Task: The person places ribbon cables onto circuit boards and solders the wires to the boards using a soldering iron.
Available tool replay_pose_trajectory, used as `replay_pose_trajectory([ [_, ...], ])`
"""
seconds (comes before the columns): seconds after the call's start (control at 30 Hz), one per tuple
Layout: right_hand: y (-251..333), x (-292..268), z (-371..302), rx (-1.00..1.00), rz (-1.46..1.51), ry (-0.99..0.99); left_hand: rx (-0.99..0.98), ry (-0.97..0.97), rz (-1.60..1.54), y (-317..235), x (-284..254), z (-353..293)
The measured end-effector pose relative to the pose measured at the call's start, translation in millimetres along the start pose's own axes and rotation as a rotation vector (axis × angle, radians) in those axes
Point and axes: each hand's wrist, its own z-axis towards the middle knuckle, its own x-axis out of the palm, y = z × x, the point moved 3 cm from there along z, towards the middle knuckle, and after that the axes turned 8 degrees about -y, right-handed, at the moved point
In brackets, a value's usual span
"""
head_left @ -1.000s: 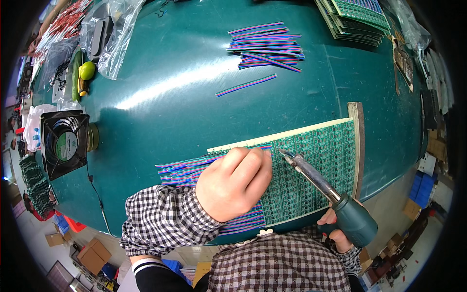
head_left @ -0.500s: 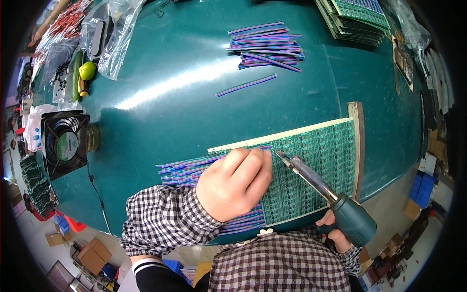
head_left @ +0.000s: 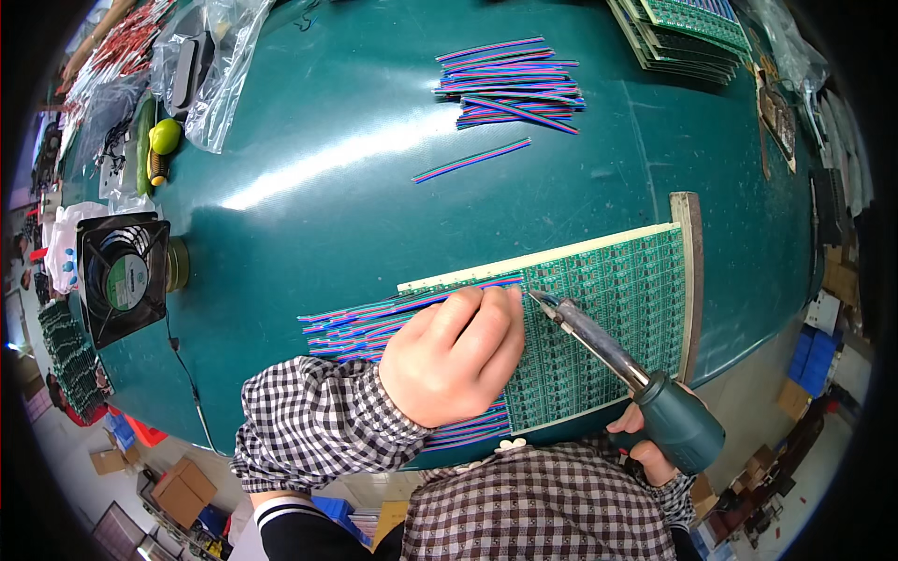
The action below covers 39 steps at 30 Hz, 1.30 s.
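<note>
The left hand (head_left: 456, 353) lies knuckles-up over a row of striped ribbon wires (head_left: 360, 323) on the near edge of the green bench (head_left: 327, 215). Its fingertips press the wire ends against the left edge of a green circuit board panel (head_left: 613, 323). The palm side is hidden, so whether its grip closes on a wire or merely pins it flat cannot be told. Much of the wire row lies under the hand and checked sleeve (head_left: 313, 421).

The right hand (head_left: 645, 447) is mostly hidden behind the dark green handle of a soldering iron (head_left: 617, 369), which its grip clasps; the tip sits just beside the left fingertips.

Farther back lies a pile of spare wires (head_left: 510, 84). A black fan (head_left: 122, 279) stands at the left rim, and a stack of boards (head_left: 687, 28) is cut off at the top.
</note>
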Motion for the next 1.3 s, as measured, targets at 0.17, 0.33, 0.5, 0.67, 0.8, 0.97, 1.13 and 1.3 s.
replay_pose_trajectory([
  [0.17, -0.8, -0.8, 0.9, -0.029, -0.075, 0.034, 0.005, -0.002, 0.005, -0.2, -0.6, 0.2],
  [0.33, 3.5, 1.5, 2.8, -0.045, -0.087, 0.028, 0.002, -0.003, 0.002, 0.3, -0.2, -0.5],
  [0.5, -1.8, -2.1, -0.8, -0.031, -0.057, 0.01, -0.002, -0.009, -0.006, 0.9, 0.4, 0.4],
  [0.67, -2.2, -0.4, -2.0, 0.016, 0.019, -0.01, 0.005, -0.005, -0.018, 1.1, -0.3, 0.7],
  [0.8, 4.3, 2.3, 3.2, -0.067, 0.002, -0.038, -0.017, 0.014, -0.03, 1.1, -1.0, 1.0],
  [0.97, 0.8, 0.3, -2.0, -0.005, 0.028, -0.021, -0.029, 0.019, -0.063, 3.7, -2.5, 1.1],
  [1.13, -5.8, -0.6, -3.3, 0.004, 0.134, -0.022, -0.026, 0.032, -0.081, 4.0, -2.8, 1.5],
  [1.3, -7.5, -2.3, -5.7, 0.006, 0.077, -0.006, -0.056, 0.053, -0.166, 9.6, -3.3, 2.7],
])
